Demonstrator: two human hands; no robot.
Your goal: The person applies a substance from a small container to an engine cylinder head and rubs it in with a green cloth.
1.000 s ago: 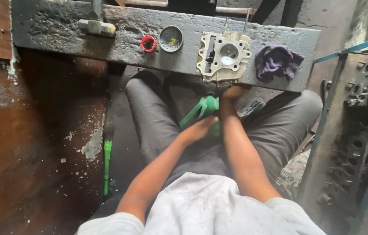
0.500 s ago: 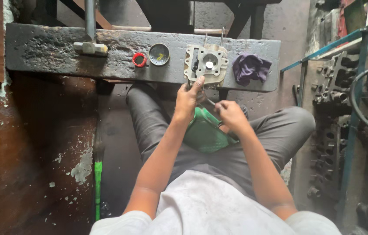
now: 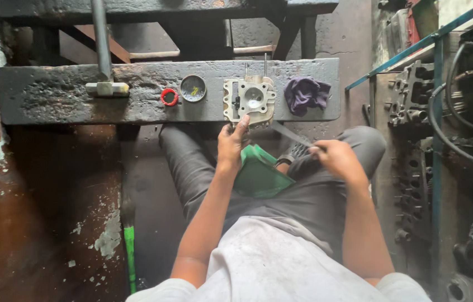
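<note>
Reaching up, the left hand (image 3: 232,144) has been brought to the engine part (image 3: 249,100) on the counter (image 3: 52,95), fingers touching its lower edge; a thin blade (image 3: 292,136) is clenched in the right hand (image 3: 337,159).

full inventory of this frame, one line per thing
metal engine part: 1, pale grey, on bench
bench: 1, dark grey, across top
red ring: 1, red, on bench
round cap: 1, grey, right of ring
hammer: 1, metal, bench left
rag: 1, purple, bench right
green container: 1, on lap
green-handled tool: 1, on floor
engine blocks: several, grey, right rack
left hand: touching engine part's lower edge
right hand: holding thin metal tool
</note>
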